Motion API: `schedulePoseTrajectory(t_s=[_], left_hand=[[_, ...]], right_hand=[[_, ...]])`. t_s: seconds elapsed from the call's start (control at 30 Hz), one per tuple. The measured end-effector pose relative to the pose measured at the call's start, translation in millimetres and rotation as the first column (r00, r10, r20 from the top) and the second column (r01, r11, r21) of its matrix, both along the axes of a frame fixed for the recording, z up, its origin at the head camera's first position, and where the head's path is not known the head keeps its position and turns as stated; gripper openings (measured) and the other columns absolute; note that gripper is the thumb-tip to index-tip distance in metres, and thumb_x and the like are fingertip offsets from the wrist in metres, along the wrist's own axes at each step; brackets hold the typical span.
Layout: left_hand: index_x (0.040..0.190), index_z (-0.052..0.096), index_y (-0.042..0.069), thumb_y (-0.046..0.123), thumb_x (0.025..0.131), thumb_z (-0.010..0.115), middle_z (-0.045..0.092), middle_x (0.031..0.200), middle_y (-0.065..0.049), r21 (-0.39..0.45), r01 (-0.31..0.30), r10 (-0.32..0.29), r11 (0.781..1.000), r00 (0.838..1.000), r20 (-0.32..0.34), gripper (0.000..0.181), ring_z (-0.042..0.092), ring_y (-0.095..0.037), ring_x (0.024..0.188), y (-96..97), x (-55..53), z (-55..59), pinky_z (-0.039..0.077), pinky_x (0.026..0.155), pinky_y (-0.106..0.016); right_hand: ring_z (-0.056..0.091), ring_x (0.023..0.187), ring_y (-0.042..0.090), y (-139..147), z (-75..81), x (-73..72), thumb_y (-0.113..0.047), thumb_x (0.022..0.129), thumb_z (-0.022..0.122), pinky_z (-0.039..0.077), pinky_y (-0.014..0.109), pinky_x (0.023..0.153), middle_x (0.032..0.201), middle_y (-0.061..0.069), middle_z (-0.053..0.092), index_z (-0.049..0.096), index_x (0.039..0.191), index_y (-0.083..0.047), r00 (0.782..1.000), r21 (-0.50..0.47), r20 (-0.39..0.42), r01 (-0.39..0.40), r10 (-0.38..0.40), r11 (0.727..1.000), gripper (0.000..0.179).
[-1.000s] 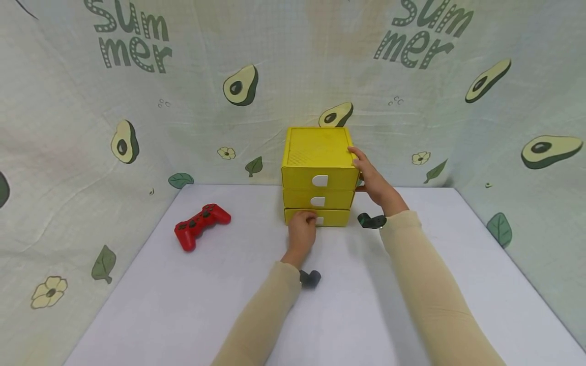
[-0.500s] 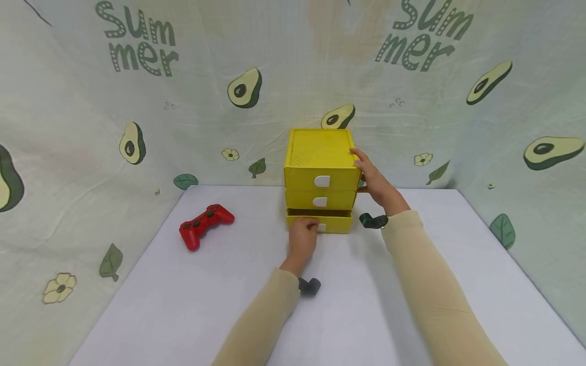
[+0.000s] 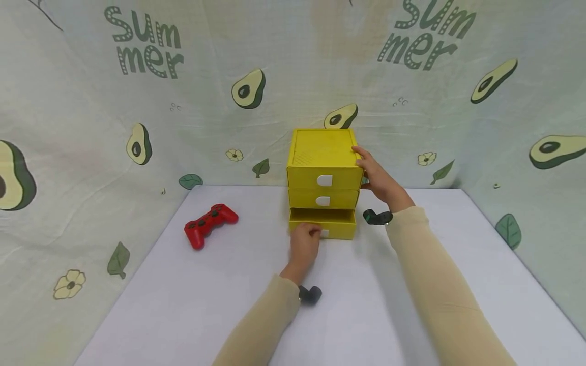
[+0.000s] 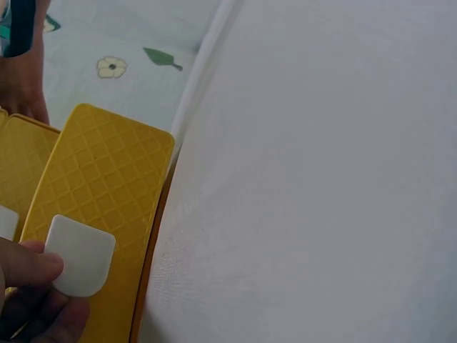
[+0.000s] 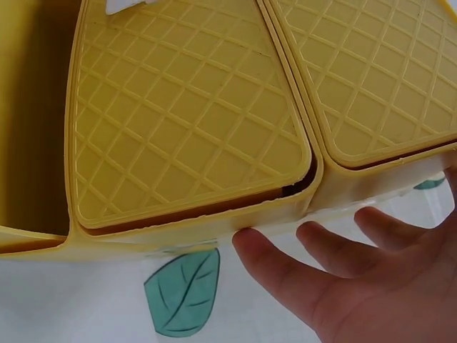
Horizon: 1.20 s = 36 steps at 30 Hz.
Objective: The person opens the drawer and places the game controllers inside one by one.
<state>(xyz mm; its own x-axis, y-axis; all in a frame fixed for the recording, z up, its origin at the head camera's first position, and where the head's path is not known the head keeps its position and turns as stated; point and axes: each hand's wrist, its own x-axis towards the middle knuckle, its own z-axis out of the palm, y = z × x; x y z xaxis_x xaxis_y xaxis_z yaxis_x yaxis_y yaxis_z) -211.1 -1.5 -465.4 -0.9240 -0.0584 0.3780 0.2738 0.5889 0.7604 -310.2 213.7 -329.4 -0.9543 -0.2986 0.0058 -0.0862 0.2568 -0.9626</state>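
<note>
A yellow three-drawer cabinet (image 3: 322, 147) with white tab handles stands toward the back of the table. Its bottom drawer (image 3: 340, 231) is pulled partway out, and its visible inside shows no objects. My left hand (image 3: 304, 249) pinches this drawer's white handle (image 4: 84, 256) between thumb and fingers. Against the cabinet's right side and top edge rests my right hand (image 3: 383, 181), its fingers (image 5: 275, 268) spread and fairly straight along the yellow wall. Both upper drawers are closed; the middle drawer's latticed front (image 5: 186, 107) shows close up in the right wrist view.
A red game controller (image 3: 210, 224) lies on the white table (image 3: 357, 315), left of the cabinet. Behind the cabinet and along both sides hangs a cloth (image 3: 284, 61) printed with avocados. Dark wrist cameras (image 3: 378, 217) sit on both wrists.
The bottom drawer has slid out toward me, with my left hand drawing back on its handle. My right hand stays on the cabinet's side. The head view has shifted slightly.
</note>
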Motion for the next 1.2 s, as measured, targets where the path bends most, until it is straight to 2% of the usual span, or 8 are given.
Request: schedulePoseTrajectory(t_s=[0.27, 0.57, 0.8, 0.97, 1.17, 1.2], left_hand=[[0.089, 0.076, 0.007, 0.006, 0.086, 0.069, 0.069, 0.088, -0.004, -0.007, 0.019, -0.019, 1.000, 1.000, -0.002, 0.008, 0.063, -0.017, 0.083, -2.0, 6.0, -0.7, 0.055, 0.075, -0.029], [0.093, 0.076, 0.011, 0.010, 0.088, 0.069, 0.068, 0.090, -0.001, -0.039, 0.032, -0.029, 0.999, 0.997, 0.072, 0.008, 0.060, -0.013, 0.084, -5.7, 15.1, 0.1, 0.055, 0.078, -0.028], [0.093, 0.076, 0.010, 0.009, 0.088, 0.068, 0.067, 0.089, -0.001, -0.030, 0.060, -0.057, 0.998, 0.995, 0.082, 0.009, 0.060, -0.013, 0.083, -10.6, 26.6, 5.1, 0.055, 0.077, -0.027], [0.094, 0.076, 0.010, 0.009, 0.088, 0.068, 0.068, 0.090, -0.001, -0.033, 0.077, -0.074, 0.997, 0.993, 0.089, 0.010, 0.060, -0.013, 0.083, -13.6, 32.2, 5.6, 0.054, 0.078, -0.027], [0.092, 0.076, 0.010, 0.008, 0.087, 0.070, 0.069, 0.087, -0.001, -0.041, 0.071, -0.068, 0.997, 0.995, 0.068, 0.009, 0.062, -0.014, 0.082, -15.8, 34.5, 4.0, 0.055, 0.077, -0.028], [0.092, 0.077, 0.010, 0.008, 0.087, 0.070, 0.069, 0.087, -0.001, -0.046, 0.067, -0.064, 0.997, 0.996, 0.068, 0.009, 0.062, -0.014, 0.082, -16.2, 34.3, 3.3, 0.055, 0.077, -0.027]], right_hand=[[0.024, 0.141, 0.037, -0.4, 0.3, -1.5, -0.035, 0.101, 0.025, 0.029, 0.065, 0.110, 0.164, -0.002, -0.002, 0.014, 0.152, -0.042, 1.000, 0.040, 0.001, 0.015, -0.015, 0.999, 0.052], [0.032, 0.135, 0.037, -1.1, -0.9, -3.8, -0.037, 0.100, 0.027, 0.034, 0.063, 0.107, 0.162, 0.002, 0.007, 0.019, 0.149, -0.037, 1.000, 0.062, -0.007, 0.028, -0.027, 0.998, 0.050], [0.031, 0.135, 0.039, -1.5, 0.6, -2.6, -0.036, 0.100, 0.026, 0.034, 0.063, 0.107, 0.162, 0.005, 0.007, 0.018, 0.150, -0.034, 0.999, 0.061, -0.001, 0.035, -0.035, 0.998, 0.051], [0.029, 0.137, 0.039, -3.0, 6.3, 2.7, -0.031, 0.100, 0.025, 0.032, 0.064, 0.107, 0.162, 0.007, 0.006, 0.016, 0.152, -0.031, 0.999, 0.058, 0.014, 0.033, -0.034, 0.998, 0.052], [0.028, 0.137, 0.041, -10.7, 22.7, 19.9, -0.027, 0.100, 0.023, 0.032, 0.064, 0.108, 0.162, 0.011, 0.005, 0.013, 0.153, -0.024, 1.000, 0.066, 0.018, 0.012, -0.013, 0.998, 0.054], [0.029, 0.136, 0.041, -11.0, 21.8, 19.2, -0.028, 0.100, 0.023, 0.032, 0.063, 0.108, 0.162, 0.011, 0.006, 0.014, 0.153, -0.025, 1.000, 0.068, 0.013, 0.015, -0.016, 0.998, 0.053]])
